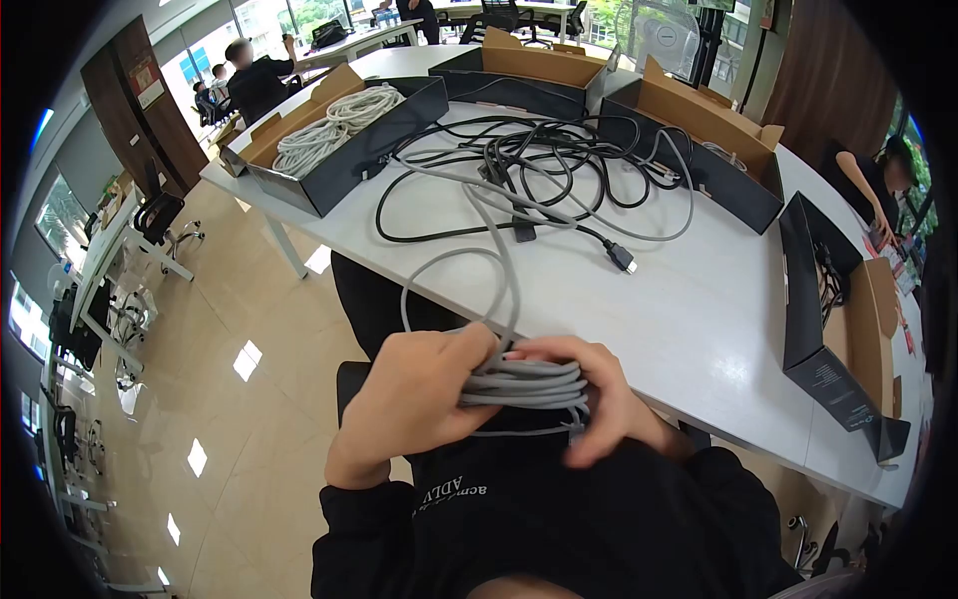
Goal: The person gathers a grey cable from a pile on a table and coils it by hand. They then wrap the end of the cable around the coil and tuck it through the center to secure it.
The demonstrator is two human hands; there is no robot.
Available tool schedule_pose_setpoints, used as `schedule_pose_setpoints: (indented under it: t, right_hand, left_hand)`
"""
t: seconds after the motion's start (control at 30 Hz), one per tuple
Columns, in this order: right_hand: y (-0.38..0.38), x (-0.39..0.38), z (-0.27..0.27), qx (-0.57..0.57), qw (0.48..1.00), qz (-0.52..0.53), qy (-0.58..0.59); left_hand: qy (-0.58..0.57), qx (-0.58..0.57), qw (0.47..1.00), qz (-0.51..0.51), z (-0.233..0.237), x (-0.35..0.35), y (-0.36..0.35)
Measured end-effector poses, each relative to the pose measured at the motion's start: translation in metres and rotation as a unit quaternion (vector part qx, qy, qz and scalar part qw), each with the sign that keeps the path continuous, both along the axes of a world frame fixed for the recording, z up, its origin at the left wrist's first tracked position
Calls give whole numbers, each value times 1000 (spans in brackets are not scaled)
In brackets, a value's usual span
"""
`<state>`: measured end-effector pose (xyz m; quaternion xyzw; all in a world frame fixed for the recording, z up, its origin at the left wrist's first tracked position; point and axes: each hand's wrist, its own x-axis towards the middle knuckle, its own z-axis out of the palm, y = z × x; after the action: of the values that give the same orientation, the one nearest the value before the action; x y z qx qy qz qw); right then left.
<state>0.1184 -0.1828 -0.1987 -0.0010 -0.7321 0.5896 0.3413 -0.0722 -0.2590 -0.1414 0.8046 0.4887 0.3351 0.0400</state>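
1. The left grip [489, 374] is closed on the left end of a bundled grey cable [529, 384], with the thumb over its upper side.
2. The right grip [579, 394] curves around the bundle's right end, fingers along the top and thumb lower down, slightly blurred; how firmly it presses, I cannot tell.
3. The grey cable is wound in flattened loops in front of the person's black top [589, 519], just off the near edge of the white desk [599, 309]. A small plug [576, 433] hangs at its right end, and a loose length rises toward the desk.
4. On the desk lies a tangle of black and grey cables [539, 165], one black plug [621, 260] pointing toward the near edge.
5. Around the tangle stand four open boxes: the left box [349, 160] filled with pale cables, the back box [519, 90], the back-right box [699, 165], and the right box [813, 299] containing black cables.
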Motion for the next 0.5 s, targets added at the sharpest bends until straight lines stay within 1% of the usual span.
schedule_pose_setpoints:
  t: [0.03, 0.07, 0.1, 0.13, 0.17, 0.23, 0.27, 0.33, 0.43, 0.5]
  right_hand:
    - [-1, 1, 3, 60, 994, -53, -69]
    - [-6, -3, 7, 50, 991, -105, -66]
    - [-6, -1, 7, 45, 991, -103, -75]
    - [-4, 2, 6, 41, 990, -101, -85]
    - [-3, 4, 5, 37, 990, -98, -94]
    - [1, 4, -1, 84, 990, -101, -50]
    - [3, 4, -3, 108, 989, -101, -28]
    - [2, 7, 2, 132, 985, -109, -27]
    - [0, 10, 6, 184, 975, -121, -10]
    - [0, 12, 5, 207, 970, -126, 2]
  left_hand:
    - [-5, 8, 1000, 2, -2, 4, 0]
    - [-9, 16, 1000, 4, -4, 8, 0]
    - [-14, 24, 1000, 5, -6, 10, -1]
    - [9, 14, 1000, 11, -5, 11, -3]
    - [-4, -8, 1000, -12, -5, 9, -2]
    - [-32, -50, 997, -56, -3, 6, 0]
    - [-67, -32, 995, -68, -4, 7, 1]
    - [-134, 6, 987, -94, -6, 11, 4]
    - [-68, 79, 982, -159, -2, 9, 11]
    - [-95, 10, 974, -206, -3, 7, 10]
